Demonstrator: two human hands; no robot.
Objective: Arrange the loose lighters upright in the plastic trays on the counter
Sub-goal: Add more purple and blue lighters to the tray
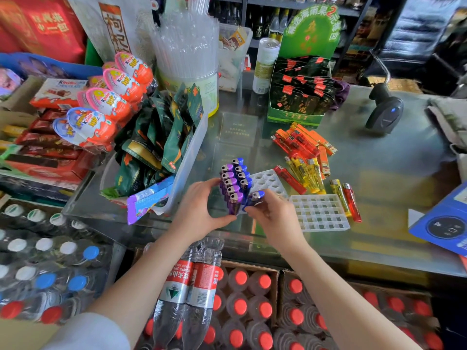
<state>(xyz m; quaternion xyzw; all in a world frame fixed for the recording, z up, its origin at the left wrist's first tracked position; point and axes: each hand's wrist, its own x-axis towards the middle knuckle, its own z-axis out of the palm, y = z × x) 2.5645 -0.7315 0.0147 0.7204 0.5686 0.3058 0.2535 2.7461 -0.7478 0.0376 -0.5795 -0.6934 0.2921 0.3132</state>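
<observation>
A white plastic tray (268, 181) on the glass counter holds several purple lighters (228, 183) and blue lighters (242, 173) standing upright in two rows. My left hand (199, 210) grips the tray's near left side, thumb against the front purple lighter. My right hand (271, 214) pinches a tilted blue lighter (255, 198) at the tray's near edge, beside the blue row. A second white tray (319, 213) with square cells lies to the right, holding nothing. Loose yellow lighters (304, 174), red lighters (352, 205) and orange lighters (307, 140) lie scattered behind and beside it.
A clear bin of green snack packets (161, 145) stands left of the tray. Behind are a straw tub (188, 72), a green display box (298, 97) and a barcode scanner (384, 109). A blue box (444, 223) lies at the right edge. Water bottles (192, 286) stand below the counter.
</observation>
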